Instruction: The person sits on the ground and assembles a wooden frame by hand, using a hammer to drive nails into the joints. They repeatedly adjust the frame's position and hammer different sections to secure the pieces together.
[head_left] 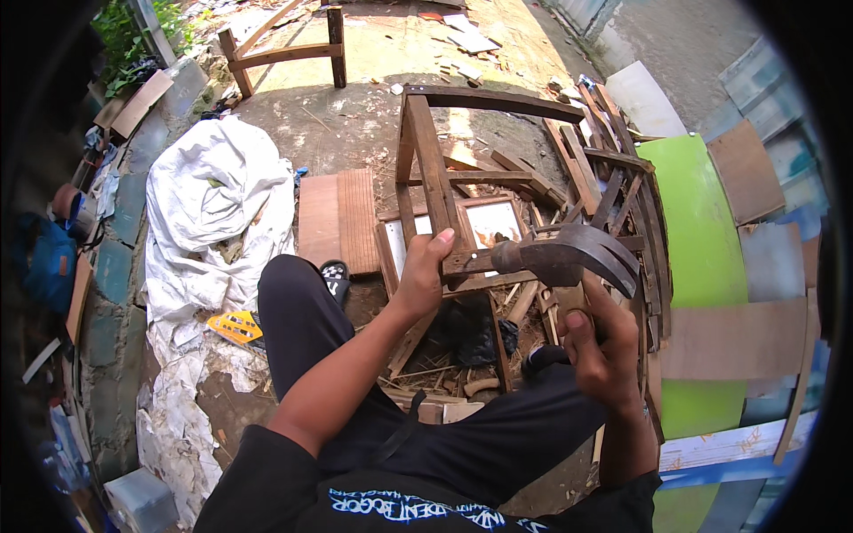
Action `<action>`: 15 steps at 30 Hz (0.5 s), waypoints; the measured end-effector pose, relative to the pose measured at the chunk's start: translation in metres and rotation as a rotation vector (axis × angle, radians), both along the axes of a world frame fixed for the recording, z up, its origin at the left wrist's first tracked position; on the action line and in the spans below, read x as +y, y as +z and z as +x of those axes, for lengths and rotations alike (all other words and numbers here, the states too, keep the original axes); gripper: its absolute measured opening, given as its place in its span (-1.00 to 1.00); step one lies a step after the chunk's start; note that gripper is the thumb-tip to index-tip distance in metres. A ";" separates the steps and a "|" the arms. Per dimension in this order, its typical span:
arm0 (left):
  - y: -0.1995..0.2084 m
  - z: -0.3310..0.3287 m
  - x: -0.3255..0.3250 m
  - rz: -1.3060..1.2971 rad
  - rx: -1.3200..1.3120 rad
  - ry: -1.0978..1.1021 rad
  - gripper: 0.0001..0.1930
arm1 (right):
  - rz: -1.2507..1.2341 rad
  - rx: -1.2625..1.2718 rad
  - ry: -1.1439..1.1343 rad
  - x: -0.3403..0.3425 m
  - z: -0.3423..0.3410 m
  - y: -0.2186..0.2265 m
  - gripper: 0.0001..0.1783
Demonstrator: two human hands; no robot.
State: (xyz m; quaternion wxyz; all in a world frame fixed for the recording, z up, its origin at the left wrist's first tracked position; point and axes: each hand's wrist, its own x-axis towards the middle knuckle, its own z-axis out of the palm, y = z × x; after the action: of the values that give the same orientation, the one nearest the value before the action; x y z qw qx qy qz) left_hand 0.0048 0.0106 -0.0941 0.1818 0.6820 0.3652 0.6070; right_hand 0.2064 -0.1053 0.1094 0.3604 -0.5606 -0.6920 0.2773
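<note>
1. Head view: the left hand [425, 271] is closed around a slat of a dark wooden frame [433, 169], its fingers [442, 242] wrapped over the wood where an upright meets a cross rail.
2. The right hand [602, 351] grips the wooden handle of a claw hammer [569, 256]; its fingers are closed around the handle. The metal head lies against the end of the cross rail just beside the left hand, and the curved claw points away to the right.
3. The frame stands tilted on the ground in front of the person's knees, leaning among loose wooden slats [586, 169] and scraps.
4. Behind the frame a white-faced picture frame [498, 218] lies flat, and a ribbed brown board [339, 218] lies just to its left.
5. A crumpled white sheet [209, 204] covers the ground at the left, near a black sandal [335, 277].
6. A bright green panel [702, 240] lies along the right side, with brown boards across it.
7. Another wooden frame [284, 49] stands well apart, at the far end of the ground.
</note>
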 end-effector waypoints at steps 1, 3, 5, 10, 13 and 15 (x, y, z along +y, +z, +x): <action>0.006 -0.003 0.000 -0.265 -0.152 -0.172 -0.55 | 0.027 -0.031 0.033 0.003 -0.003 0.007 -0.57; 0.011 -0.010 -0.001 -0.615 -0.373 -0.425 -0.61 | 0.081 -0.126 0.114 0.010 -0.006 0.016 -0.54; 0.008 -0.009 -0.003 -0.615 -0.431 -0.474 -0.66 | 0.114 -0.226 0.151 0.018 -0.011 0.026 -0.58; 0.009 -0.011 -0.001 -0.556 -0.336 -0.392 -0.68 | -0.021 -0.290 0.134 0.025 -0.014 0.039 -0.57; -0.013 -0.012 -0.001 -0.056 -0.015 -0.167 -0.63 | -0.080 -0.220 0.092 0.024 -0.020 0.043 -0.58; -0.026 -0.010 0.000 -0.262 -0.093 -0.290 -0.54 | 0.058 -0.295 0.202 0.027 -0.012 0.034 -0.56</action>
State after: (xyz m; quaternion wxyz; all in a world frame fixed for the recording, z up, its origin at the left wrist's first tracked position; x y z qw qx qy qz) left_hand -0.0053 0.0109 -0.1205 0.3712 0.6692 0.3302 0.5526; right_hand 0.1943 -0.0783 0.1434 0.2412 -0.5123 -0.7979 0.2069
